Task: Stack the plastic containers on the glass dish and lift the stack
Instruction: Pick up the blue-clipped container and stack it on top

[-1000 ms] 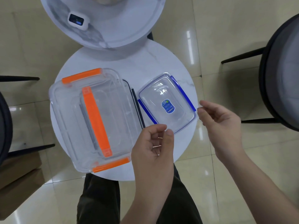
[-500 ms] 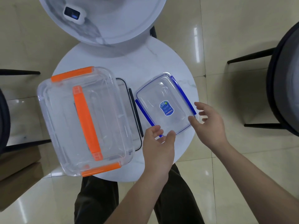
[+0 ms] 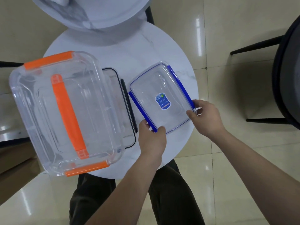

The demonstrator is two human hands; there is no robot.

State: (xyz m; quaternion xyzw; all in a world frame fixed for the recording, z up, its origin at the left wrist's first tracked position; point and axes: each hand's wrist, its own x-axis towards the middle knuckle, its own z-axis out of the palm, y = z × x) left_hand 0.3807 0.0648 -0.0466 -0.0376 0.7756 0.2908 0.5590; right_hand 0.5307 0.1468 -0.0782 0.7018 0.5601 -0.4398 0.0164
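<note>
While both hands sit at the near end of the blue-clipped container [image 3: 159, 98], I note the following from my remote station. The left hand [image 3: 151, 140] closes on the near-left corner, thumb on the lid edge and fingers curled around the end of the left blue clip [image 3: 142, 111]. The right hand [image 3: 207, 118] closes on the near-right corner, thumb on the lid and fingers wrapped around the outer rim by the end of the right blue clip [image 3: 181, 86]. Both grips are narrow and in contact with the container.

The container is clear plastic with a blue label [image 3: 163, 101] on its lid. It rests on the right half of the round white table [image 3: 113, 44], turned at an angle, its near edge close to the table rim. I cannot tell whether it is lifted off the surface.

The large clear container [image 3: 65, 111] with an orange handle [image 3: 69, 114] across its lid and orange latches at the far and near ends occupies the left side, overhanging the table edge. It sits on top of the glass dish [image 3: 128, 111], whose dark-rimmed right edge shows beneath it, just beside the blue-clipped container and apart from it.

A second round white table [image 3: 97, 10] stands beyond. A dark chair [image 3: 287, 70] stands to the right on the tiled floor [image 3: 227, 184].
</note>
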